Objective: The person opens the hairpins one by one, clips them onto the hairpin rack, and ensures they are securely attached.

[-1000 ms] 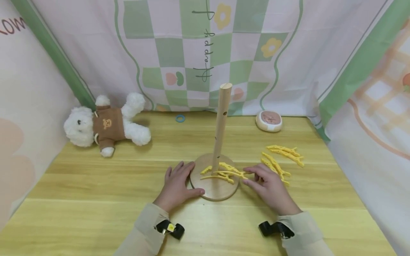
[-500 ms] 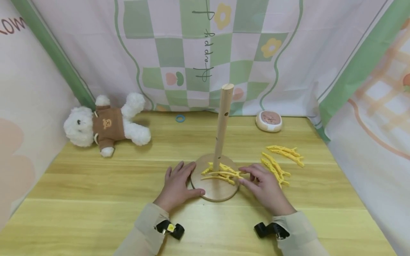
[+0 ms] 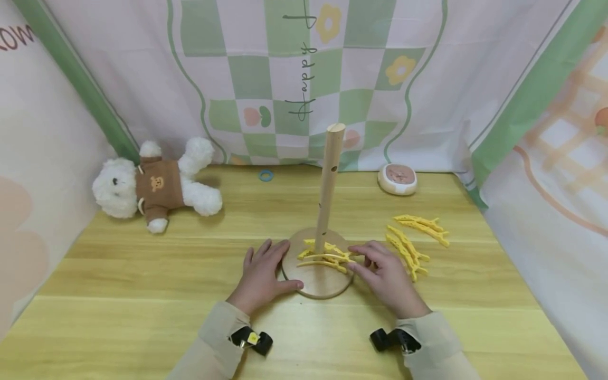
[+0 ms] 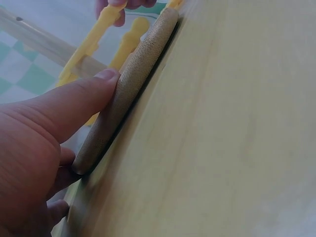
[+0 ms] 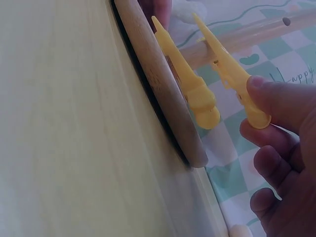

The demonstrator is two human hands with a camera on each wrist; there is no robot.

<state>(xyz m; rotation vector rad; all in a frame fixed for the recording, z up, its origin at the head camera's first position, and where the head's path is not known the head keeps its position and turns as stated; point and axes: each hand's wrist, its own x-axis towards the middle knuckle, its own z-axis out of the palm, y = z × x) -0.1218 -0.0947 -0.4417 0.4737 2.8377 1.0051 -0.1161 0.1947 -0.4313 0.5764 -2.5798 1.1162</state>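
A round wooden base (image 3: 320, 287) carries an upright wooden pole (image 3: 329, 184) with small holes. My left hand (image 3: 263, 277) rests at the base's left edge, its fingers spread and its thumb (image 4: 94, 91) touching the rim. My right hand (image 3: 389, 277) pinches the end of a yellow hair clip (image 5: 232, 66) between thumb and forefinger. The held clip is raised over the base, its narrow end pointing left in front of the pole. Another yellow hair clip (image 5: 187, 76) lies below it on the base. More yellow clips (image 3: 311, 245) lie around the pole's foot, partly hidden.
Several yellow hair clips (image 3: 406, 250) lie on the table to the right, with others (image 3: 423, 227) behind them. A white plush toy (image 3: 159, 184) in a brown shirt lies back left. A blue ring (image 3: 265, 175) and a small rounded device (image 3: 398, 179) are near the back curtain.
My right hand has moved left with the pinched clip, bringing it further over the base. My left hand has stayed at the base's edge. The pole's top swayed slightly right, then back.
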